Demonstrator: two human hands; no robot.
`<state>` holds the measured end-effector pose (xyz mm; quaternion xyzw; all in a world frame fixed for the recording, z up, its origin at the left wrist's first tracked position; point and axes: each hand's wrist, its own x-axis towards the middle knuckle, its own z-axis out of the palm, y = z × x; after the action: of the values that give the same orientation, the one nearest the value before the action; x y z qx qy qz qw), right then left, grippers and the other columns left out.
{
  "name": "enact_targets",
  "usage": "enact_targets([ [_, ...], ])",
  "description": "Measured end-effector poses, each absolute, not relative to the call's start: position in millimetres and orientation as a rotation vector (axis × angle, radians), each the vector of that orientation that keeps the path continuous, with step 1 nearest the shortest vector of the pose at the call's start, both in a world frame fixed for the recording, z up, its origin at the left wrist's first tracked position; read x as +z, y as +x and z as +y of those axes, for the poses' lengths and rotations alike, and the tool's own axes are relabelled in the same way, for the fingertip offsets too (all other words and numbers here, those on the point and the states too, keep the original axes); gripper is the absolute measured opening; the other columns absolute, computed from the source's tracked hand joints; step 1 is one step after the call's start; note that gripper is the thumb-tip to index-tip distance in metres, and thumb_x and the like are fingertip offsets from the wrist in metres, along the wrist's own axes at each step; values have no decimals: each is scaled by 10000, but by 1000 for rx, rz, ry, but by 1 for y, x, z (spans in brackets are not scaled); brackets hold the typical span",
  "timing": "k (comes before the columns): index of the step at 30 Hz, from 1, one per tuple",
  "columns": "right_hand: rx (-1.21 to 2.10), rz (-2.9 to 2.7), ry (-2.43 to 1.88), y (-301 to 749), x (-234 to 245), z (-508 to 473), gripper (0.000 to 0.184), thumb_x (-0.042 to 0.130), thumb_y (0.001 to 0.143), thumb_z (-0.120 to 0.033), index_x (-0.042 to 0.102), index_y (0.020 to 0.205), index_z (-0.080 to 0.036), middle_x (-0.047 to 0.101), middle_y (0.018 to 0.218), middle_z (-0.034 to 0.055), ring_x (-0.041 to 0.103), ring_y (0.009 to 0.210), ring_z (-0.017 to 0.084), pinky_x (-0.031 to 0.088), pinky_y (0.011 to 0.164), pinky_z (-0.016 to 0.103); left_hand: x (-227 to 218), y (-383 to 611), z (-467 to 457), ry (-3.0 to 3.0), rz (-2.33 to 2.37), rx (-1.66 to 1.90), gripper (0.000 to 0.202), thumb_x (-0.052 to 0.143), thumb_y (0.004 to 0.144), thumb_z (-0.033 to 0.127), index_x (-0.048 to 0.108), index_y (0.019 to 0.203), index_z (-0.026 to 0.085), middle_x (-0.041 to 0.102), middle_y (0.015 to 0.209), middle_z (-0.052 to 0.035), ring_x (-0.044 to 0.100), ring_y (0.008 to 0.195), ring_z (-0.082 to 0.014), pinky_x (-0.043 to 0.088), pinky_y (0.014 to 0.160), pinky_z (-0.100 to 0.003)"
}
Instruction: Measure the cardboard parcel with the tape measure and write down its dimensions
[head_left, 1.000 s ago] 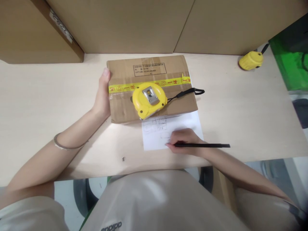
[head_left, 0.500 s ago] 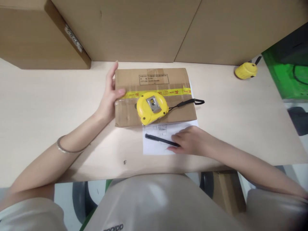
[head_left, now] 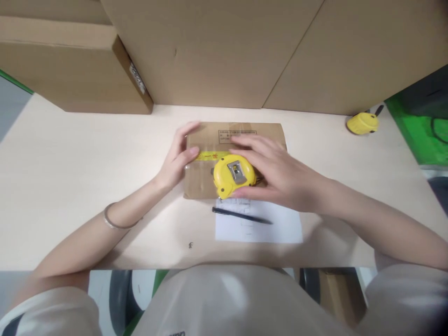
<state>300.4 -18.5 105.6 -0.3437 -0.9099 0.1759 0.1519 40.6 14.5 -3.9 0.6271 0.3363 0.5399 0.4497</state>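
Note:
A small cardboard box point(head_left: 200, 181) sealed with yellow tape lies flat on the pale table point(head_left: 70, 177). On top of it sits a yellow tape measure point(head_left: 231, 176) with a metal clip. My right hand point(head_left: 283, 175) reaches over it, fingers curled along its far side and thumb against its near edge. My left hand point(head_left: 177, 161) grips the box's left edge, thumb on the lid and fingers at the far corner. A black pen point(head_left: 241, 216) lies loose on a white sheet of paper point(head_left: 280, 228) just in front of the box.
A second yellow tape measure point(head_left: 362, 123) lies at the back right. A large cardboard carton point(head_left: 70, 79) stands at the back left, and cardboard panels point(head_left: 227, 51) wall off the rear. A green object point(head_left: 420, 130) borders the right side. The table's near edge runs by my lap.
My right hand has let go of the pen, left it on the paper and moved up onto the tape measure. My left hand shifted along the box's left edge. The view tilted upward.

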Motion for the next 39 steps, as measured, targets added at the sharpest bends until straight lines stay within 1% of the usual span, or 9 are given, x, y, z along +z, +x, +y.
enact_targets([
  [2,792,-2566,-978,297,103,-14,633,691,837,-631,525,1265,-197,583,1392,165,534,1341,374,471,1058,569,-1,41,13,1545,910,1366,419,614,910,563,660,1242,311,615,1365,-30,524,1356,-287,414,1199,-456],
  [5,986,-2390,-935,288,104,-10,577,749,847,-457,416,1258,-227,673,1181,90,697,1029,234,563,829,358,3,46,12,1411,887,1380,511,371,998,644,680,1194,288,660,1301,-32,594,1277,-252,452,1164,-443],
  [11,529,-2573,-968,239,117,10,480,615,959,-426,427,1346,-212,638,1265,71,696,985,236,500,820,320,-2,50,15,1235,776,1310,708,209,978,738,686,1159,247,739,1162,-48,666,1204,-284,522,1086,-494],
  [14,476,-2635,-1004,228,121,17,433,589,973,-417,470,1328,-202,668,1192,44,681,878,198,475,762,281,-10,42,20,1272,800,1295,657,337,946,757,679,1175,244,735,1169,-58,661,1206,-291,528,1068,-471],
  [18,534,-2584,-1057,263,122,19,426,655,927,-422,535,1276,-210,684,1127,45,658,870,191,475,721,277,-14,30,25,1491,791,1282,496,680,857,580,658,1251,280,656,1339,-47,594,1274,-284,474,1114,-421],
  [23,649,-2441,-1197,365,121,17,391,723,877,-420,588,1186,-222,680,1051,77,641,822,161,502,646,259,-6,29,23,1493,782,1259,398,671,870,494,677,1229,321,637,1329,-25,610,1186,-271,525,995,-399],
  [28,622,-2311,-1337,422,109,11,387,775,832,-397,617,1149,-240,691,1056,89,665,854,157,527,668,248,0,36,20,1440,845,1291,406,701,819,534,703,1151,299,651,1224,-37,623,1052,-256,559,835,-359],
  [33,617,-2297,-1313,424,110,5,401,741,838,-491,621,1143,-260,685,1063,59,657,861,180,534,670,286,2,36,19,1453,883,1296,430,688,820,553,689,1160,290,640,1243,-42,608,1081,-257,554,885,-365],
  [39,595,-2501,-1174,363,135,18,370,687,888,-521,613,1105,-231,673,967,27,630,791,144,455,622,256,3,36,19,1491,923,1300,461,686,820,591,706,1151,271,664,1241,-47,611,1136,-263,537,981,-389],
])
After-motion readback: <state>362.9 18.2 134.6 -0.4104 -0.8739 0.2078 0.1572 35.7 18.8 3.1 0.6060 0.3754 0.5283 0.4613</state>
